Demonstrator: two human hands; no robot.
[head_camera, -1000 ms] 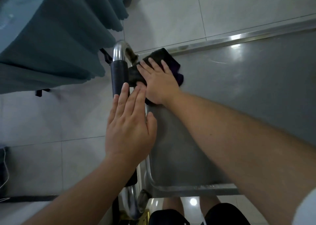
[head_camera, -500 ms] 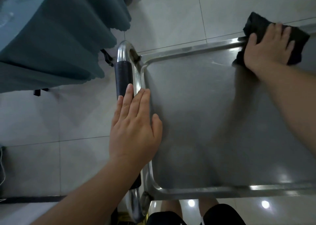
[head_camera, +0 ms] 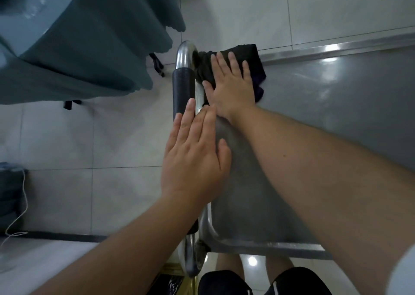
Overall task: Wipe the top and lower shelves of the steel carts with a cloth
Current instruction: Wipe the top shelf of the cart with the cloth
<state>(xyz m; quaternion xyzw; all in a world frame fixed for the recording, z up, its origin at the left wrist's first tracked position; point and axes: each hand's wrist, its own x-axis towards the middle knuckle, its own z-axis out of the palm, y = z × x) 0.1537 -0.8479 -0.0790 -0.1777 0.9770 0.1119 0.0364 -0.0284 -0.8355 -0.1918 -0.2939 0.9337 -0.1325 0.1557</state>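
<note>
I have my right hand (head_camera: 233,86) laid flat, fingers spread and straight, pressing the dark folded cloth (head_camera: 251,56) into the far left corner of the grey steel cart top shelf (head_camera: 336,119). The cloth sits against the raised rim, just beside the bend of the chrome tube handle with the black foam sleeve (head_camera: 180,88). My left hand (head_camera: 194,157) lies open over that handle and the left rim of the shelf, fingers straight and close together, gripping nothing; I judge it is bracing the cart.

To do this stroke well, I would keep the palm weight even over the cloth so that it does not bunch, work its edge into the corner where the rim curves, then draw it right along the far rim in overlapping passes. I would keep the left hand down so the cart does not roll.
</note>
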